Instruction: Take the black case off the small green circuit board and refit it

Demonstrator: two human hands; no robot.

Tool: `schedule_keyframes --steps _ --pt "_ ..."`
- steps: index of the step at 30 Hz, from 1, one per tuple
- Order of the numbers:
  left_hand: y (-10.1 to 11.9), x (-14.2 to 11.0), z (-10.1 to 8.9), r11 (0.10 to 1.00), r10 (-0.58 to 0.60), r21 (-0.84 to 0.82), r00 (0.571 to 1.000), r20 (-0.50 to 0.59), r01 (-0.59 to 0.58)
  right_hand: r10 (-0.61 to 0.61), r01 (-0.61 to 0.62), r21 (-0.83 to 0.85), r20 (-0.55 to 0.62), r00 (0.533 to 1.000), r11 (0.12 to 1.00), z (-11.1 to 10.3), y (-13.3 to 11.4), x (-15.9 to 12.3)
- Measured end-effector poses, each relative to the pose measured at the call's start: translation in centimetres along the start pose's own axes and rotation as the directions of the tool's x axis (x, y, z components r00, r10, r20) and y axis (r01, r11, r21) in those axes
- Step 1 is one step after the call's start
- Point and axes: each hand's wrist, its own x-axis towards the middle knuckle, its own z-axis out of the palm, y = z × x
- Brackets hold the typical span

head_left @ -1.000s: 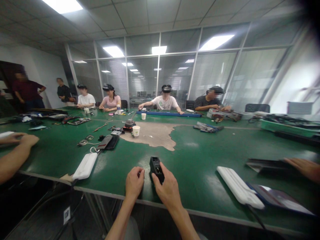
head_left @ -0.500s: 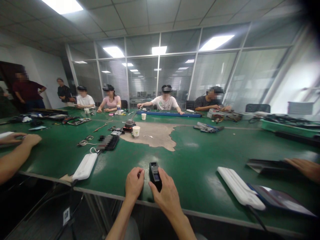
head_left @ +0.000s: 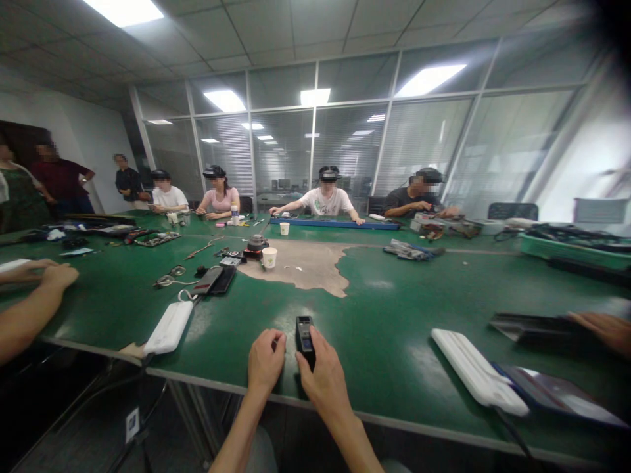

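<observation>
Right hand (head_left: 325, 378): fingers wrapped round black device (head_left: 304, 328), thumb on near side. One second ago its slotted, recessed face was up; now turned, showing a flatter face with a small bluish panel. Little changed since half a second ago. Left hand (head_left: 266, 361): same spot, fingers curled in; can't tell if they pinch anything. Device is between the hands, near the front edge of the table (head_left: 384, 348); contact with the table unclear. Standing person in green (head_left: 22, 194) now shows more fully at far left.

Materials: device is dark, boxy, elongated, looks like hard plastic. Table green, smooth, glossy, light edge strip. Tan patch (head_left: 315, 272) mid-table, matte, ragged outline. Paper cup (head_left: 269, 258), white, tapered, green print. White packs (head_left: 169, 327) either side: smooth, rounded slabs with cables. Blue bar (head_left: 335, 224) at far side, long, straight.
</observation>
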Motion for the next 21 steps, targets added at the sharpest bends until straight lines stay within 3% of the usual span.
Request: schedule_keyframes --steps 6,15,21 --pt "-0.2 -0.1 0.1 1.0 0.003 0.002 1.0 -0.003 -0.003 0.014 -0.014 0.009 -0.062 0.998 1.0 0.2 -0.1 -0.1" --pt "0.0 -0.1 0.0 1.0 -0.001 0.005 1.0 0.004 0.001 0.056 -0.055 0.017 -0.027 0.998 0.998 -0.1 -0.3 0.2" --pt "-0.1 -0.1 0.1 1.0 -0.008 0.001 1.0 -0.006 0.008 0.085 -0.074 0.103 -0.108 0.991 0.992 -2.1 -1.3 2.3"
